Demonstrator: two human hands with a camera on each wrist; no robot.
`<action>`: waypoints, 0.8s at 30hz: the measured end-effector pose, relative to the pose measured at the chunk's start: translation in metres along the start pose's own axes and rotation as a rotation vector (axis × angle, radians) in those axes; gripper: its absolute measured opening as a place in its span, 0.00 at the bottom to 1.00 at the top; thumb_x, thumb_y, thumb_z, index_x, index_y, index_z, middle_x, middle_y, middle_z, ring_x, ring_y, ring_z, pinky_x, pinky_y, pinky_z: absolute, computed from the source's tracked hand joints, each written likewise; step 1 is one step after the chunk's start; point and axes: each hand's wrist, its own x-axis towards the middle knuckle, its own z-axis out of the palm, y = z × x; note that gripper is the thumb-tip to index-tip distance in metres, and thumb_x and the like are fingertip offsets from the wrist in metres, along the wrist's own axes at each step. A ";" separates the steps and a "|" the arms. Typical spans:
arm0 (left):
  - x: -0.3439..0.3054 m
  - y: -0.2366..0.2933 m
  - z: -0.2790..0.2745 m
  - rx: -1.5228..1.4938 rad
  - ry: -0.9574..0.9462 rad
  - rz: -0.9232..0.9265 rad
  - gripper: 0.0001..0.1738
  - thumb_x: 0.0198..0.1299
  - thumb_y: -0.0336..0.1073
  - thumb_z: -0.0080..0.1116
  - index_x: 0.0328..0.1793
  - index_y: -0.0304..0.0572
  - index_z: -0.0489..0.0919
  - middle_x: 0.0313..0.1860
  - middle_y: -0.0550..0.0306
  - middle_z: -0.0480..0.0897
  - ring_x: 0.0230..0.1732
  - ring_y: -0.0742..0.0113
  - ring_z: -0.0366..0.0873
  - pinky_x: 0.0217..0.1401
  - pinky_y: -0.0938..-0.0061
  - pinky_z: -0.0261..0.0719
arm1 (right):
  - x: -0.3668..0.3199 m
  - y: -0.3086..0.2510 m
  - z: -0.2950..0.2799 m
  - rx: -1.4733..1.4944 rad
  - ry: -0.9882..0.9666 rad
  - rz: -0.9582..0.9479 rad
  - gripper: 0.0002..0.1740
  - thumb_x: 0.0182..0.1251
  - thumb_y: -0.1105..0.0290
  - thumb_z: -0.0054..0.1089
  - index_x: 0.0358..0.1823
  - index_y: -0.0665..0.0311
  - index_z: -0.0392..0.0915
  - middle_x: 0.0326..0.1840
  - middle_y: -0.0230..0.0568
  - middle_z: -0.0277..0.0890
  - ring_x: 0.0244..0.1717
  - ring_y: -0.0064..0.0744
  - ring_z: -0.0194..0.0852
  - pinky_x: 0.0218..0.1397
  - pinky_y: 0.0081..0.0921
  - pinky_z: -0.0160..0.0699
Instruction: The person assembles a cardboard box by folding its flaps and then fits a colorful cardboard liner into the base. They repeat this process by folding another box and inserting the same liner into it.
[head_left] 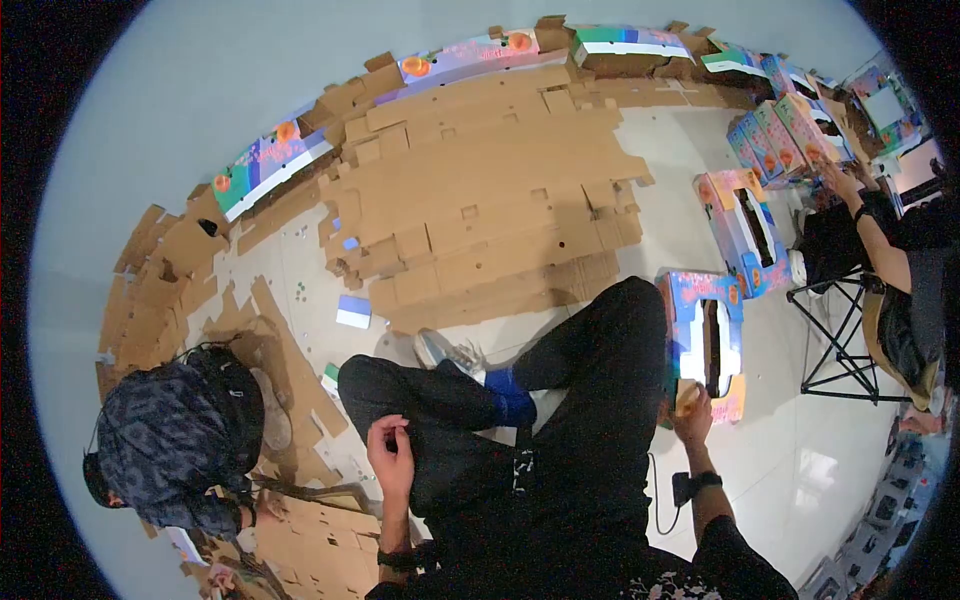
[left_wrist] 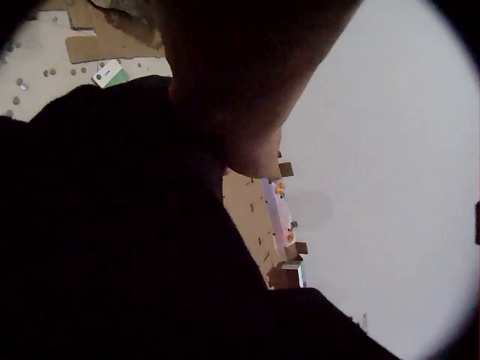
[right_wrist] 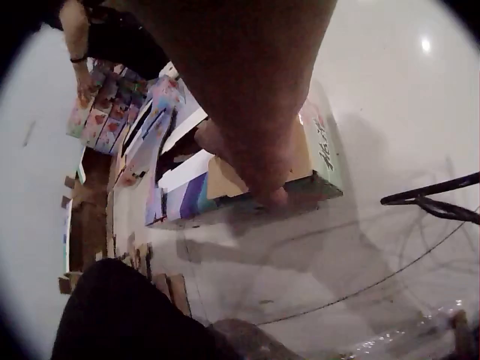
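My right hand (head_left: 692, 418) grips the near end of a colourful printed cardboard box (head_left: 683, 320) on the floor beside my right knee. This box has a long white-edged opening on top. In the right wrist view, a finger reaches to the opening while the thumb lies at the outer edge, over a bare brown cardboard patch (right_wrist: 225, 180). My left hand (head_left: 392, 460) rests on my left thigh, fingers loosely bent and holding nothing. The left wrist view shows it mostly in shadow above my dark trousers (left_wrist: 112, 225).
A second printed box (head_left: 745, 235) stands just beyond the first. Several more boxes (head_left: 785, 140) are by another person's hand (head_left: 838, 182) at the right. Flattened cardboard (head_left: 490, 190) covers the floor ahead. Someone in a patterned jacket (head_left: 170, 430) bends over cardboard at the left.
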 end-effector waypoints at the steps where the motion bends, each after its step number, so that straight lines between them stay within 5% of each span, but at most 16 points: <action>1: 0.000 -0.001 0.000 -0.009 0.004 0.005 0.05 0.71 0.25 0.55 0.49 0.36 0.81 0.47 0.55 0.83 0.44 0.68 0.79 0.51 0.73 0.77 | 0.014 -0.004 -0.001 0.004 0.027 -0.004 0.60 0.47 0.39 0.83 0.75 0.63 0.61 0.65 0.57 0.73 0.62 0.61 0.75 0.61 0.52 0.78; 6: -0.004 0.000 -0.004 0.011 0.004 -0.009 0.06 0.71 0.24 0.54 0.49 0.36 0.81 0.47 0.55 0.83 0.44 0.68 0.80 0.50 0.74 0.78 | 0.050 -0.026 -0.025 0.050 0.237 -0.150 0.44 0.54 0.49 0.78 0.68 0.64 0.70 0.58 0.57 0.78 0.58 0.65 0.76 0.60 0.54 0.77; 8: -0.007 -0.001 -0.004 0.020 0.005 -0.017 0.06 0.70 0.24 0.54 0.49 0.36 0.81 0.47 0.55 0.83 0.44 0.68 0.80 0.50 0.74 0.78 | 0.055 -0.048 -0.051 0.052 0.242 -0.095 0.46 0.53 0.47 0.80 0.68 0.63 0.70 0.59 0.55 0.78 0.57 0.62 0.77 0.60 0.51 0.76; 10: -0.007 -0.002 -0.005 0.006 0.017 -0.001 0.06 0.70 0.23 0.55 0.49 0.36 0.81 0.46 0.55 0.83 0.43 0.68 0.79 0.50 0.74 0.77 | 0.067 -0.043 -0.062 0.139 0.266 -0.070 0.48 0.50 0.54 0.84 0.70 0.63 0.67 0.58 0.56 0.77 0.59 0.58 0.76 0.62 0.49 0.77; 12: -0.007 0.000 -0.001 -0.002 0.025 0.004 0.06 0.69 0.23 0.55 0.49 0.36 0.81 0.45 0.55 0.83 0.43 0.68 0.79 0.50 0.74 0.77 | 0.094 -0.033 -0.090 0.066 0.349 -0.282 0.43 0.51 0.68 0.77 0.70 0.64 0.67 0.59 0.59 0.77 0.59 0.56 0.78 0.62 0.45 0.79; 13: -0.007 0.001 -0.001 0.003 0.026 0.001 0.06 0.69 0.23 0.55 0.49 0.36 0.81 0.45 0.55 0.83 0.43 0.68 0.79 0.50 0.73 0.77 | 0.118 -0.019 -0.091 0.341 0.315 -0.230 0.42 0.52 0.69 0.78 0.70 0.64 0.68 0.61 0.57 0.77 0.57 0.58 0.79 0.59 0.45 0.82; 14: -0.006 0.001 -0.002 0.010 0.026 -0.001 0.06 0.69 0.23 0.55 0.48 0.36 0.81 0.45 0.55 0.83 0.43 0.67 0.79 0.50 0.73 0.77 | 0.145 -0.008 -0.104 0.164 0.396 -0.330 0.42 0.55 0.64 0.77 0.70 0.66 0.67 0.61 0.58 0.77 0.56 0.61 0.80 0.57 0.46 0.83; 15: -0.005 0.001 -0.002 0.033 0.017 0.004 0.06 0.69 0.23 0.55 0.48 0.36 0.81 0.45 0.54 0.83 0.43 0.67 0.79 0.50 0.73 0.77 | 0.170 -0.003 -0.119 0.077 0.392 -0.286 0.44 0.58 0.54 0.76 0.73 0.65 0.68 0.66 0.59 0.75 0.64 0.62 0.74 0.68 0.50 0.74; 18: -0.003 0.002 -0.002 0.096 -0.009 0.033 0.06 0.68 0.23 0.55 0.48 0.36 0.81 0.45 0.54 0.83 0.43 0.65 0.80 0.50 0.72 0.78 | 0.237 0.023 -0.149 -0.233 0.611 -0.289 0.41 0.69 0.59 0.68 0.77 0.69 0.62 0.77 0.64 0.63 0.75 0.62 0.62 0.75 0.54 0.65; 20: -0.004 0.004 -0.003 0.131 -0.019 0.067 0.06 0.68 0.23 0.55 0.48 0.35 0.81 0.45 0.53 0.83 0.43 0.64 0.80 0.50 0.71 0.78 | 0.248 0.015 -0.152 0.039 0.540 -0.245 0.39 0.69 0.63 0.67 0.78 0.67 0.62 0.77 0.63 0.63 0.76 0.61 0.62 0.75 0.52 0.66; 22: -0.004 0.007 -0.003 0.146 -0.008 0.059 0.06 0.68 0.23 0.55 0.47 0.35 0.81 0.44 0.53 0.83 0.43 0.63 0.80 0.50 0.71 0.78 | 0.262 0.056 -0.081 -0.184 0.616 -0.299 0.39 0.67 0.69 0.68 0.77 0.66 0.63 0.74 0.60 0.66 0.73 0.56 0.67 0.72 0.45 0.71; 24: -0.004 0.008 -0.002 0.131 0.011 0.047 0.06 0.68 0.23 0.55 0.47 0.35 0.81 0.44 0.53 0.83 0.43 0.63 0.80 0.50 0.71 0.78 | 0.218 -0.010 -0.073 0.145 0.178 -0.220 0.34 0.66 0.74 0.67 0.73 0.66 0.67 0.69 0.55 0.72 0.63 0.50 0.76 0.66 0.38 0.77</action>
